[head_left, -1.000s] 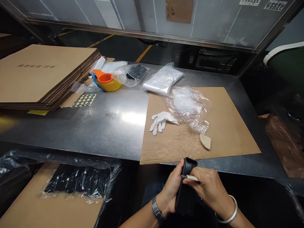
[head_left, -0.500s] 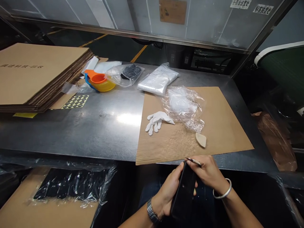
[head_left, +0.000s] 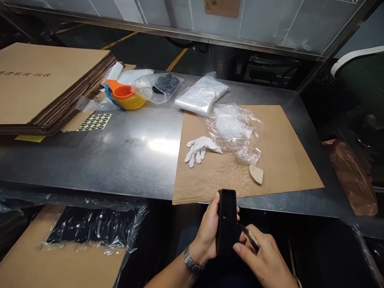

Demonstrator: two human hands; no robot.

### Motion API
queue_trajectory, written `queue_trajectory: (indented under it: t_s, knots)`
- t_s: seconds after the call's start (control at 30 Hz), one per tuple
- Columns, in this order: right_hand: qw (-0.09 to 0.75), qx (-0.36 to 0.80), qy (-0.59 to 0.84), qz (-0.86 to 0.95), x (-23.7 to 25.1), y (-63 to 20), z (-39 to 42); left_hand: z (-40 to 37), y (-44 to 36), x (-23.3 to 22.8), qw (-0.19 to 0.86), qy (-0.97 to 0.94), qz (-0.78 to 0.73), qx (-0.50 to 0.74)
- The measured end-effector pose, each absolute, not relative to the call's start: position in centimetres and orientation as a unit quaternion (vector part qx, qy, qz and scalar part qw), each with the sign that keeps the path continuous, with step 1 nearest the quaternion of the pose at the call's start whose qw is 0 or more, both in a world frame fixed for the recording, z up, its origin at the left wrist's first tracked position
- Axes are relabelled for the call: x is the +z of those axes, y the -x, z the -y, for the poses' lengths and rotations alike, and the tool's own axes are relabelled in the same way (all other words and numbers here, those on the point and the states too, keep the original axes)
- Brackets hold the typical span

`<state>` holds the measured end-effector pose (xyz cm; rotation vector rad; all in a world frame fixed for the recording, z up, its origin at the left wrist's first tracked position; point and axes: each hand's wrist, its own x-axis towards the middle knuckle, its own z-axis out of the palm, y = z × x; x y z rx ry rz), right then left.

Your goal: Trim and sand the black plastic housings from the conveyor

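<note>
Head view | left grip [head_left: 207, 232] clamped on black case [head_left: 226, 222] | right grip [head_left: 258, 260] pinching thin tool [head_left: 249, 237] | carton [head_left: 60, 260] holds bagged black parts [head_left: 90, 230]

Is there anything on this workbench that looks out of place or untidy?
Mostly loose items: one white glove lies alone, without its pair, on the cardboard sheet, beside a crumpled plastic bag. Nothing looks spilled or damaged.

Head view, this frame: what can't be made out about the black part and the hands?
- Black part: lower end hidden behind both hands.
- Thin tool in the right hand: tip meets the part's edge, too small to identify.
- Right wrist: cut off by the bottom edge.
- Left hand: fingers wrapped behind the part, unseen.
</note>
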<state>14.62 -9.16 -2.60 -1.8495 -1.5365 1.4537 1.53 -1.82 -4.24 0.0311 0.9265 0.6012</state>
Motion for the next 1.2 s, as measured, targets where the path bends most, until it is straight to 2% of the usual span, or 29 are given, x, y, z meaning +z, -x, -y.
queue_trajectory:
  t_s: [0.1,0.23,0.43,0.57,0.73,0.9,1.03,1.2]
  knots:
    - [0.168,0.532,0.637,0.531,-3.1,-14.2,9.3,2.2,-1.7,-3.7,0.808,-0.067,-0.474,0.344]
    - [0.204,0.507,0.651,0.527,-3.6,-14.4,8.2,3.1,-2.2,-3.5,0.801,-0.098,-0.474,0.352]
    - [0.219,0.271,0.734,0.584,-3.7,-16.4,4.8,3.6,-2.5,-3.7,0.819,-0.132,-0.478,0.289]
    - [0.204,0.193,0.770,0.572,-4.9,-20.4,1.7,2.6,-1.6,-4.0,0.880,-0.038,-0.427,0.204]
    - [0.150,0.064,0.831,0.531,-7.0,-25.9,-1.1,1.3,-0.7,-4.2,0.899,0.058,-0.358,0.243]
    - [0.125,-0.026,0.822,0.555,-8.0,-27.0,-1.4,0.8,-0.6,-3.7,0.895,0.111,-0.338,0.268]
    - [0.152,-0.048,0.787,0.596,-7.8,-25.6,-0.5,0.4,-0.4,-3.4,0.897,0.139,-0.325,0.263]
    - [0.215,0.010,0.697,0.684,-6.9,-23.1,0.0,-0.2,-0.1,-3.1,0.894,0.105,-0.344,0.269]
